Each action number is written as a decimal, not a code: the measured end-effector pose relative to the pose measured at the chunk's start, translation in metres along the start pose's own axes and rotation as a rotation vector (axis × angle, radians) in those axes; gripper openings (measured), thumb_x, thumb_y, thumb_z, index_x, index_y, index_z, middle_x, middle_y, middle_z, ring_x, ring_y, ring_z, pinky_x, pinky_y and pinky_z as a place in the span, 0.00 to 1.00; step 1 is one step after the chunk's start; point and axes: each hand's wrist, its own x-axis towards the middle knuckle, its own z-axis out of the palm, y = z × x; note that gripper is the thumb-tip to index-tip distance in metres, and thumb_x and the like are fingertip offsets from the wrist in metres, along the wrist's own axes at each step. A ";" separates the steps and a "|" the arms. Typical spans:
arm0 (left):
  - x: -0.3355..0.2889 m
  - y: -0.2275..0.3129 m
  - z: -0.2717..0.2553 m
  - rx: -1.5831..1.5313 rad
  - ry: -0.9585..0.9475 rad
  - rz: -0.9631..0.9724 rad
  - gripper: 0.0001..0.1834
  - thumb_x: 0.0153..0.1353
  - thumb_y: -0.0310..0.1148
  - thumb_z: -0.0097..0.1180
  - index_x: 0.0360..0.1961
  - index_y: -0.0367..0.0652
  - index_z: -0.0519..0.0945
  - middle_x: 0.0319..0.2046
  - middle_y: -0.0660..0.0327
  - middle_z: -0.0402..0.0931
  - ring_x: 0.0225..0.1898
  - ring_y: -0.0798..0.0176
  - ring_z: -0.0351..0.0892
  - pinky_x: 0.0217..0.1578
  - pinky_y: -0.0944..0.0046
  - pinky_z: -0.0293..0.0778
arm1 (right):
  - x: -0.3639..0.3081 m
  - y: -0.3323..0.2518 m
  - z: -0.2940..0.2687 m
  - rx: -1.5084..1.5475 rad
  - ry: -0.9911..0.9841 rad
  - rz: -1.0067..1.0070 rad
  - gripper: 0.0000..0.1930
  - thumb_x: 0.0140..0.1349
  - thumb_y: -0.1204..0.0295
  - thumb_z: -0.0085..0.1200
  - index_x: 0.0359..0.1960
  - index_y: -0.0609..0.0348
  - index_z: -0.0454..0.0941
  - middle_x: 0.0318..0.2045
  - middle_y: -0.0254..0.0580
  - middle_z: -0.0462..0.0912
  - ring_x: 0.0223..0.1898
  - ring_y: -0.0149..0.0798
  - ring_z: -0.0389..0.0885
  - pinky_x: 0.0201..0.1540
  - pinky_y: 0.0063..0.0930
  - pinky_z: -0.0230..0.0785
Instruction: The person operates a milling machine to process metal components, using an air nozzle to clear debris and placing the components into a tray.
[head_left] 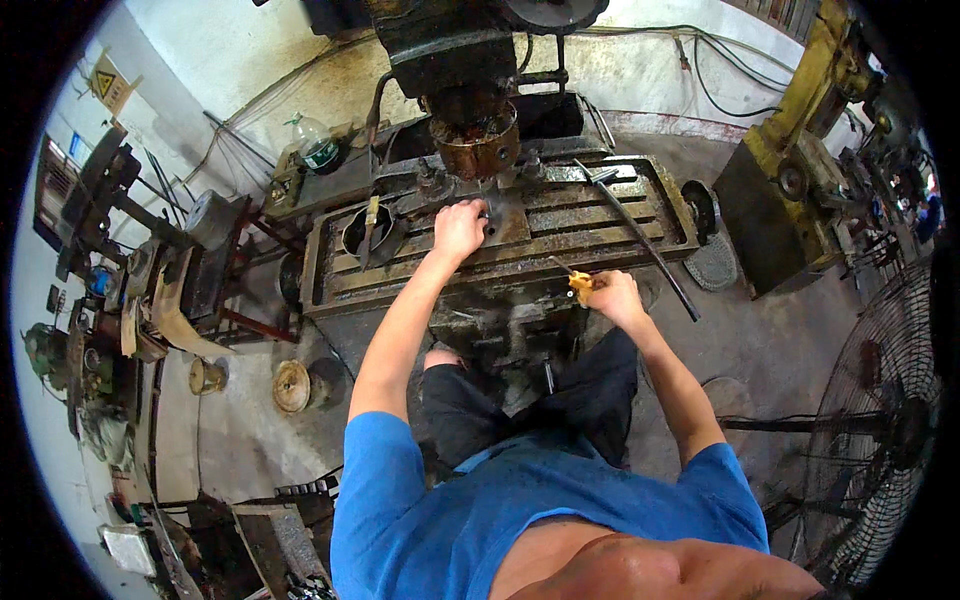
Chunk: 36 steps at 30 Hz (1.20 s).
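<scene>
My left hand [460,231] reaches over the milling machine's slotted table [600,222]. Its fingers are curled at a greasy metal block [508,222] below the spindle head, and whatever they grip is hidden. My right hand [614,297] is closed around a yellow air blow gun [580,284] just off the table's front edge. The gun's thin nozzle points up and left, toward the table. Above my left hand hangs the brown, oily round cutter head [478,145]. A pot [366,230] with a brush [371,225] across it stands left of that hand.
A long metal bar [645,240] lies slanted across the table's right side, its end jutting past the front edge. A plastic bottle [314,142] stands behind at the left. A large fan [880,420] is on the right, and a yellowish machine [775,190] stands beyond the table.
</scene>
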 end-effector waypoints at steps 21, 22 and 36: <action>0.044 -0.008 0.024 -0.105 0.046 -0.314 0.19 0.43 0.43 0.62 0.28 0.36 0.77 0.27 0.46 0.76 0.32 0.46 0.76 0.33 0.51 0.72 | 0.048 -0.166 -0.320 0.603 0.623 -1.217 0.24 0.50 0.72 0.49 0.50 0.69 0.64 0.44 0.50 0.73 0.46 0.45 0.69 0.52 0.37 0.61; 0.044 -0.012 0.022 -0.117 0.043 -0.320 0.19 0.43 0.43 0.62 0.27 0.36 0.77 0.27 0.47 0.76 0.32 0.46 0.77 0.33 0.51 0.72 | 0.044 -0.200 -0.339 0.820 0.524 -1.330 0.22 0.52 0.73 0.50 0.49 0.68 0.62 0.39 0.51 0.75 0.38 0.43 0.72 0.45 0.33 0.66; 0.041 -0.015 0.021 -0.115 0.029 -0.443 0.20 0.42 0.44 0.64 0.21 0.34 0.78 0.25 0.47 0.77 0.31 0.47 0.77 0.32 0.53 0.73 | 0.000 -0.130 -0.246 0.744 0.702 -1.231 0.12 0.39 0.69 0.44 0.26 0.64 0.65 0.29 0.49 0.69 0.44 0.56 0.70 0.55 0.61 0.51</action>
